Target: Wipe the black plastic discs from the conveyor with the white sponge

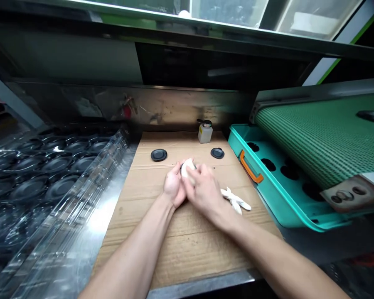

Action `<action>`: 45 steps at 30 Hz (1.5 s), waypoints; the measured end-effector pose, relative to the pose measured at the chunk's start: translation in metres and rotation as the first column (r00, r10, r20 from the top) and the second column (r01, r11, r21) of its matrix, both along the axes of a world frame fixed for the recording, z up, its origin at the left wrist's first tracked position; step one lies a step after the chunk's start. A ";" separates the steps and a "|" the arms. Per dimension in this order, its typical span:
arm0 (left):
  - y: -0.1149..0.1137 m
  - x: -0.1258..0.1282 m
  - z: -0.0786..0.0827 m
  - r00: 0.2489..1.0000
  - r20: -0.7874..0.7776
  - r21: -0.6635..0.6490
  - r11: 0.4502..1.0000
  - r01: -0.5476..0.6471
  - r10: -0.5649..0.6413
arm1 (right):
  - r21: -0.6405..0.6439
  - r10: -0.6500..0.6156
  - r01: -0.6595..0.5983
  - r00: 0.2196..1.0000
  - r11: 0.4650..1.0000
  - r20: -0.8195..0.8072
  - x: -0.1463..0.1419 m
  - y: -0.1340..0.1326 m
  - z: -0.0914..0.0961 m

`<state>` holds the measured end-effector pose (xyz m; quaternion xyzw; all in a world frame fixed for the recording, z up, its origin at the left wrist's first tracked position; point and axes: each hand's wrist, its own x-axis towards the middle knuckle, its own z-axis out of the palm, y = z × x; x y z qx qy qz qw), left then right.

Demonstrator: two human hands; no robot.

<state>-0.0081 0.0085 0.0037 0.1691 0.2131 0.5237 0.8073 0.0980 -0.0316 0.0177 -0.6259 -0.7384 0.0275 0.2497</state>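
Note:
Both my hands meet over the middle of a brown cardboard sheet (187,232). My left hand (173,187) is curled around a small round black part (183,167) whose dark rim shows at my fingertips. My right hand (202,189) presses a white cloth (188,167) onto that part, fingers closed. Two more round black parts lie on the cardboard beyond my hands, one at the left (158,155) and one at the right (217,153). A crumpled white glove (235,199) lies just right of my right hand.
A small white bottle with a black cap (205,132) stands at the cardboard's far edge. Clear plastic trays holding several black discs (50,174) are stacked at the left. A teal tray with an orange handle (268,187) sits under a green conveyor belt (324,137) at the right.

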 end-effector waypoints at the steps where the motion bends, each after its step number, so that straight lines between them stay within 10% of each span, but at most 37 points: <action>1: 0.000 0.000 0.001 1.000 -0.007 -0.014 1.000 -0.006 0.006 | -0.008 0.015 -0.015 1.000 1.000 0.005 0.000 0.000 0.001; 27: 0.002 -0.008 0.004 0.999 -0.034 0.004 1.000 -0.005 0.005 | 0.056 -0.101 0.119 0.961 0.991 -0.256 0.034 0.028 -0.001; 38: -0.001 -0.006 0.007 0.998 -0.061 -0.041 0.999 -0.015 0.013 | -0.052 0.210 -0.282 0.814 0.958 -0.542 0.030 0.008 0.004; 45: -0.003 -0.004 0.006 0.992 -0.122 -0.013 1.000 0.015 -0.017 | -0.176 0.087 -0.281 0.721 0.943 -0.688 0.026 0.019 0.000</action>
